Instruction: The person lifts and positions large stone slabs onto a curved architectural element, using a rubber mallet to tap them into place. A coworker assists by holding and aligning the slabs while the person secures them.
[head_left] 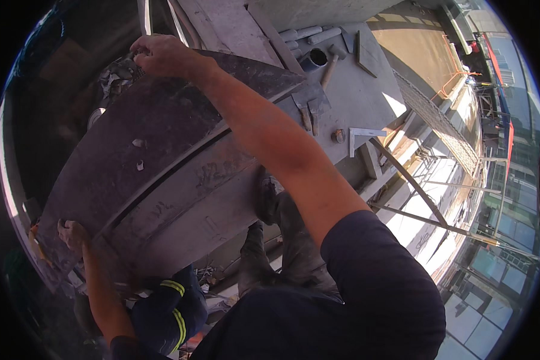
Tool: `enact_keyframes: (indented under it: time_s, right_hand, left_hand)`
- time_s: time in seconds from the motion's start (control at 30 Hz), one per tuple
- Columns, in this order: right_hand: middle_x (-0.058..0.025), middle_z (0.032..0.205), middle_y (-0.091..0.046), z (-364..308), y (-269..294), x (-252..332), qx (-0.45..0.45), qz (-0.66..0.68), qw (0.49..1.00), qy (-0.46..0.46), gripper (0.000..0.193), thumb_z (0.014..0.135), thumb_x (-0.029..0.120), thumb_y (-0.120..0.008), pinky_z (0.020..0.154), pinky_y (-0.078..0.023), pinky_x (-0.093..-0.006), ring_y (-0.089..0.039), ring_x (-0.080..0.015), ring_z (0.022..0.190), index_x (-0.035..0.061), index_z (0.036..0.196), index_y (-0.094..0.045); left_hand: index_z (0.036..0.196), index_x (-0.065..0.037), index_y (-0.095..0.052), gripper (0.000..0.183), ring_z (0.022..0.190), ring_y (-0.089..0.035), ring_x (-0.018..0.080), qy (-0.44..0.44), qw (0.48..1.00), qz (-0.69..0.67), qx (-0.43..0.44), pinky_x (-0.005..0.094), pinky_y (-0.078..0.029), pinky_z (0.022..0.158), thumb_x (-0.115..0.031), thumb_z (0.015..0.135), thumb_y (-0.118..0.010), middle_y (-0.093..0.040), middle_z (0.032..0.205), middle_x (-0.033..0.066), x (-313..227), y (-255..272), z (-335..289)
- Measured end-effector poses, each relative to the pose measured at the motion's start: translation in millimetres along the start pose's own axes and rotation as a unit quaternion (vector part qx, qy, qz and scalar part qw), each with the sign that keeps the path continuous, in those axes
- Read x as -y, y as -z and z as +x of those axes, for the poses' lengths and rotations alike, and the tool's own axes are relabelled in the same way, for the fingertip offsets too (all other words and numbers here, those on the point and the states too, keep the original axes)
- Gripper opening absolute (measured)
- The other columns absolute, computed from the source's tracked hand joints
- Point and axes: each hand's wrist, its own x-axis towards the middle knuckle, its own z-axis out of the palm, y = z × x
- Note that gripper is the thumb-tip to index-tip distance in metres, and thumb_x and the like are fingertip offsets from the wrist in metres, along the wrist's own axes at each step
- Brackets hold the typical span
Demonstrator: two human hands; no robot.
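A large dark panel (156, 126) lies slanting across a grey, box-like structure (189, 195), with two small pale chips on its face. My right arm stretches over it, and my right hand (162, 55) is closed on the panel's far edge, its fingertips partly hidden. Low on the left, my left hand (73, 234) rests on the panel close to its end. Its fingers are curled; what they hold, if anything, cannot be made out. Something orange (35, 237) shows just beyond that hand.
Another person (168, 312) in dark clothing with yellow stripes is below my left arm. On the grey tabletop (357, 99) are a hammer (331, 67), two scrapers (309, 115), a metal square (366, 133), a dark cylinder (315, 58) and a flat slab (366, 54). Scaffold bars (414, 186) stand right.
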Motion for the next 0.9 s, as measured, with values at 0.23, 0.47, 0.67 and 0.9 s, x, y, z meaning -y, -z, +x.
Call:
enact_keyframes:
  time_s: [0.23, 0.47, 0.67, 0.9]
  right_hand:
    - [-0.0092, 0.110, -0.078, -166.2, 249.2, -103.4, -0.310, 0.066, 0.922, -0.224, 0.030, 0.106, 0.020, -0.059, 0.082, -0.057, -0.0282, -0.071, -0.0146, 0.094, -0.0011, 0.120, -0.075]
    - [-0.0082, 0.102, -0.076, -366.0, 301.6, -331.4, -0.152, -0.131, 0.806, -0.557, 0.035, 0.098, 0.022, -0.057, 0.070, -0.061, -0.0370, -0.072, -0.0189, 0.091, 0.0009, 0.121, -0.073]
    - [-0.0266, 0.124, -0.074, -364.6, 275.6, -460.7, -0.025, -0.309, 0.805, -0.506, 0.041, 0.099, 0.023, -0.054, 0.093, -0.061, -0.0466, -0.076, -0.0400, 0.107, -0.0037, 0.123, -0.073]
    - [-0.0260, 0.132, -0.070, -363.0, 303.2, -591.9, -0.090, -0.144, 0.777, -0.607, 0.074, 0.097, 0.039, -0.060, 0.097, -0.054, -0.0452, -0.069, -0.0402, 0.118, -0.0062, 0.154, -0.048]
  left_hand:
    - [0.153, -0.019, -0.060, 0.053, 0.141, -0.057, 0.0368, 0.002, 1.000, 0.015, -0.021, 0.0504, -0.045, 0.117, -0.037, 0.107, -0.040, -0.057, 0.157, 0.0147, 12.7, -4.1, -0.2]
    - [0.154, -0.014, -0.058, 0.052, 0.144, -0.053, 0.0401, -0.112, 0.994, 0.008, -0.007, 0.0506, -0.042, 0.120, -0.039, 0.112, -0.043, -0.056, 0.156, 0.0208, 46.3, -22.8, 36.5]
    - [0.157, -0.012, -0.055, 0.050, 0.149, -0.050, 0.0395, -0.182, 0.981, 0.016, 0.062, 0.0475, -0.038, 0.124, -0.034, 0.114, -0.044, -0.054, 0.159, 0.0210, -47.6, 3.1, 11.2]
    - [0.150, -0.012, -0.062, 0.049, 0.149, -0.049, 0.0338, -0.336, 0.931, -0.112, 0.084, 0.0460, -0.026, 0.129, -0.036, 0.117, -0.035, -0.063, 0.150, 0.0143, -273.7, 1.3, -120.0]
